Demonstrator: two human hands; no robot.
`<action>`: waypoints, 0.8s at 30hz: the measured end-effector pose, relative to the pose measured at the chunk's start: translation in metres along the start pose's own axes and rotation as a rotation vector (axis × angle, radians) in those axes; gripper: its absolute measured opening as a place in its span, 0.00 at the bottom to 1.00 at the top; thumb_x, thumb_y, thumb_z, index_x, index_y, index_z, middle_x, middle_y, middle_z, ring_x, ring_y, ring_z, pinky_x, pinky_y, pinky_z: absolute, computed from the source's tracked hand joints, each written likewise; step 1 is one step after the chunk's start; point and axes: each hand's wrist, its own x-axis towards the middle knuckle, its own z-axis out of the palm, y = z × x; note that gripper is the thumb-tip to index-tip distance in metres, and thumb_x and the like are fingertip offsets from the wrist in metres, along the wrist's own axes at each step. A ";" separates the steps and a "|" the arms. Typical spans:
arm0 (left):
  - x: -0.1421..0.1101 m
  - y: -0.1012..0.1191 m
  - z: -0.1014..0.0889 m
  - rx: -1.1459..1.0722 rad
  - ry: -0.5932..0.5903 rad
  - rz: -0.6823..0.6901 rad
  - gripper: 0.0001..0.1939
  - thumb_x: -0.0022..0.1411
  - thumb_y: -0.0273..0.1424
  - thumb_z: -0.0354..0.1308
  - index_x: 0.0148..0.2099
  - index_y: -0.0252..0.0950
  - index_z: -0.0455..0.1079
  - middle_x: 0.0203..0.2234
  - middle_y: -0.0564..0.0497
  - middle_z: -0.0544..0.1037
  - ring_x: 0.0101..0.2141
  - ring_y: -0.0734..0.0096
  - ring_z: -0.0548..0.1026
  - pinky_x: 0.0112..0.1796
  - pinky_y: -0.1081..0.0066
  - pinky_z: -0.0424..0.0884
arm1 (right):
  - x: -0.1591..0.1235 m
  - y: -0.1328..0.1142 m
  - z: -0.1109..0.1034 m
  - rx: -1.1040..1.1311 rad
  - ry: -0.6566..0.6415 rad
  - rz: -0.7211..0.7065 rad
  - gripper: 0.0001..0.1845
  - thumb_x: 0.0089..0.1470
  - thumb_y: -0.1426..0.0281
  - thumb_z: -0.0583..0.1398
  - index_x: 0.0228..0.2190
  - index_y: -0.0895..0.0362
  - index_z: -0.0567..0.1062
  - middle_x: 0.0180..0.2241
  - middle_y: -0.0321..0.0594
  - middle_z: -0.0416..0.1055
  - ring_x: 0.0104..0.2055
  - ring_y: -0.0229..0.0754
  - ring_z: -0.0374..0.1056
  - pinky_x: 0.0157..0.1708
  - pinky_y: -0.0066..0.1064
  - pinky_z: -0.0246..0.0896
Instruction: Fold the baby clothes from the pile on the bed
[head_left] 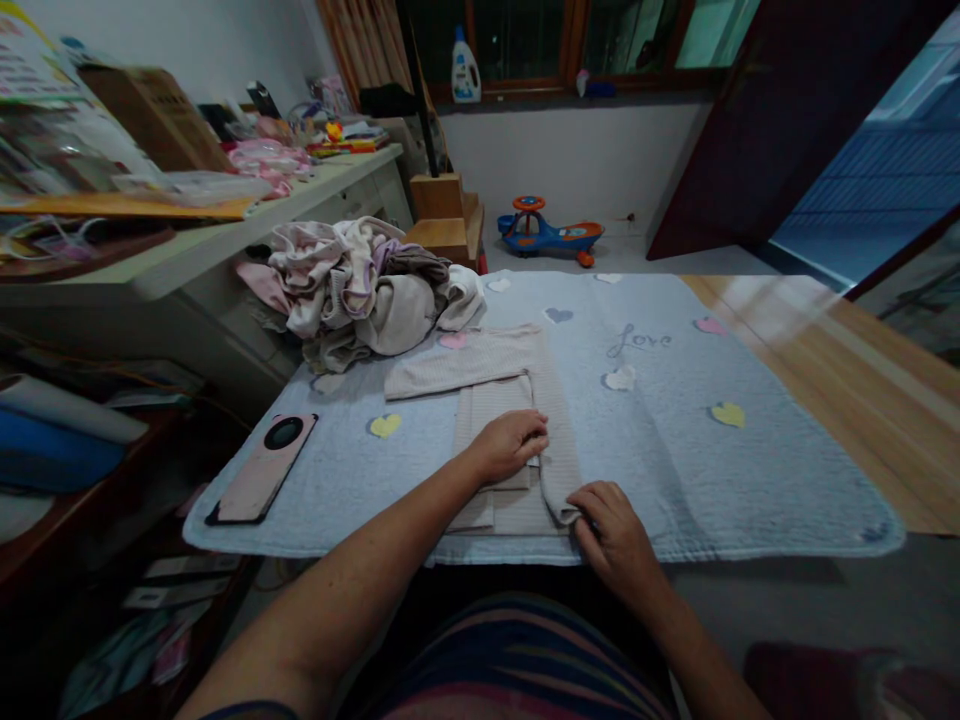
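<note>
Beige ribbed knit garment (517, 510) lying folded on the near part of the mat, one sleeve (457, 362) laid out flat across the top toward the upper left; left hand (506, 447) rests on the middle of the garment, palm down, fingers pressed together and flat on the fabric, not pinching; right hand (611, 535) sits at the garment's lower right edge, fingers curled, apparently pinching the raised fold between thumb and fingers, though the exact grip is partly hidden; garment sits on a pale blue mat (660, 470) with felt hearts and the stitched word "Love"; mat lies on a wood-look bench (885, 420); heap of crumpled clothes (360, 290) on the mat's far left corner, just beyond the sleeve; phone in a pink case (262, 468) lies on the mat's left edge, well apart from the hands; white cabinet (187, 250) with assorted clutter along the left; on the floor beyond the bench, wooden steps (442, 215) and a blue ride-on toy car (547, 228); detergent bottle (466, 68) on the windowsill behind.
</note>
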 end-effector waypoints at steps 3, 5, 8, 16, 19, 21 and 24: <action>-0.004 0.004 0.001 0.090 -0.004 0.039 0.22 0.63 0.40 0.58 0.57 0.37 0.68 0.56 0.43 0.72 0.58 0.59 0.67 0.59 0.59 0.61 | -0.002 -0.001 -0.001 -0.017 0.013 -0.013 0.11 0.57 0.79 0.54 0.41 0.56 0.71 0.33 0.41 0.66 0.37 0.44 0.61 0.37 0.36 0.60; -0.005 0.005 0.001 0.143 -0.018 0.061 0.26 0.62 0.39 0.59 0.60 0.37 0.66 0.57 0.42 0.70 0.58 0.57 0.66 0.59 0.58 0.61 | -0.005 -0.006 -0.003 -0.051 -0.028 -0.022 0.12 0.57 0.79 0.55 0.41 0.56 0.72 0.32 0.41 0.65 0.36 0.44 0.61 0.36 0.36 0.59; -0.005 0.006 0.000 0.192 -0.028 0.085 0.25 0.62 0.37 0.59 0.60 0.37 0.66 0.57 0.42 0.69 0.57 0.57 0.67 0.58 0.58 0.62 | -0.010 -0.015 -0.014 -0.035 -0.117 -0.025 0.14 0.56 0.79 0.56 0.42 0.54 0.73 0.34 0.41 0.66 0.37 0.45 0.61 0.37 0.38 0.59; -0.008 0.026 0.003 0.345 -0.071 0.090 0.21 0.66 0.32 0.52 0.60 0.36 0.64 0.60 0.42 0.67 0.63 0.56 0.59 0.62 0.53 0.54 | 0.011 -0.005 -0.037 0.150 0.023 0.130 0.11 0.62 0.75 0.51 0.41 0.53 0.72 0.36 0.40 0.68 0.40 0.43 0.65 0.40 0.35 0.63; -0.016 0.036 0.009 0.355 -0.107 0.056 0.23 0.69 0.38 0.48 0.62 0.34 0.61 0.64 0.42 0.62 0.65 0.57 0.55 0.63 0.54 0.49 | 0.024 0.000 -0.022 0.068 0.027 0.116 0.11 0.61 0.75 0.52 0.44 0.55 0.71 0.39 0.43 0.69 0.43 0.45 0.65 0.45 0.38 0.62; -0.023 0.041 0.012 0.342 -0.134 0.039 0.31 0.68 0.46 0.48 0.65 0.32 0.57 0.66 0.39 0.58 0.66 0.56 0.53 0.63 0.55 0.49 | 0.028 0.002 -0.011 -0.006 -0.048 0.106 0.12 0.58 0.76 0.55 0.44 0.57 0.71 0.39 0.44 0.69 0.43 0.46 0.64 0.44 0.40 0.63; -0.029 0.043 0.012 0.334 -0.162 0.046 0.38 0.66 0.51 0.47 0.68 0.31 0.51 0.68 0.37 0.52 0.67 0.54 0.48 0.64 0.54 0.45 | 0.030 0.005 -0.006 -0.087 -0.169 0.112 0.13 0.52 0.79 0.55 0.40 0.57 0.72 0.37 0.44 0.69 0.40 0.46 0.65 0.42 0.39 0.64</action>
